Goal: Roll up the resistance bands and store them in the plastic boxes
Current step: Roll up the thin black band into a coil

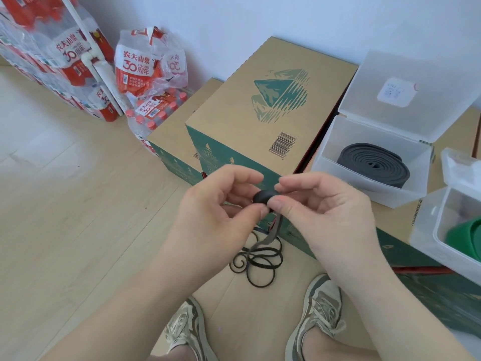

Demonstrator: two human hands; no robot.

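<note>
A thin black resistance band (263,196) is partly wound into a small tight roll between my two hands. My left hand (223,204) pinches the roll from the left, and my right hand (320,204) pinches it from the right with thumb and forefinger. The band's loose tail (260,259) hangs down and lies in tangled loops on the floor. An open clear plastic box (322,162) on a carton holds a rolled dark grey band (374,162). A second clear box (426,238) at the right edge holds a green band (466,238).
Brown and green cartons (260,100) stand ahead of me against the white wall. Shrink-wrapped packs of red-capped water bottles (145,74) are stacked at the left. My two sneakers (320,308) stand on the light wooden floor below the hands.
</note>
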